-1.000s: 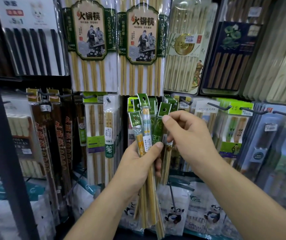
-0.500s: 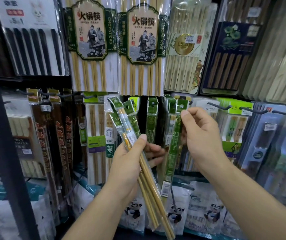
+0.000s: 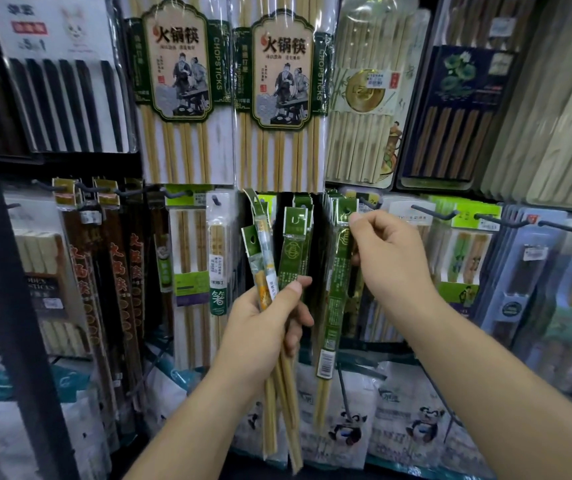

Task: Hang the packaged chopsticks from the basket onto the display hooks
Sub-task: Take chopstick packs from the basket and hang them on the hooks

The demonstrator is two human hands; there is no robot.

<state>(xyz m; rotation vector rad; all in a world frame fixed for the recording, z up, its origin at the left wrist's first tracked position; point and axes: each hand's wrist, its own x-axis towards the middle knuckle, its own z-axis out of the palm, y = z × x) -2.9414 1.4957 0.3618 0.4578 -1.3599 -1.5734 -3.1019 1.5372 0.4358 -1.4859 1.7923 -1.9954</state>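
Between the pinching fingertips of the right hand (image 3: 391, 261) was the top of one green pack (image 3: 338, 289), just beside a hook (image 3: 367, 203); left of it, the left hand (image 3: 263, 327) gripped a bundle of packs (image 3: 264, 258).

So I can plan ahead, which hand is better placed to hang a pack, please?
Right: the right hand pinches a green pack by its top beside a hook; the left hand grips the bundle lower.

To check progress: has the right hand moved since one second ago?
Yes. The right hand, holding a green pack, went right and slightly up, toward the hook below the right hot-pot pack.
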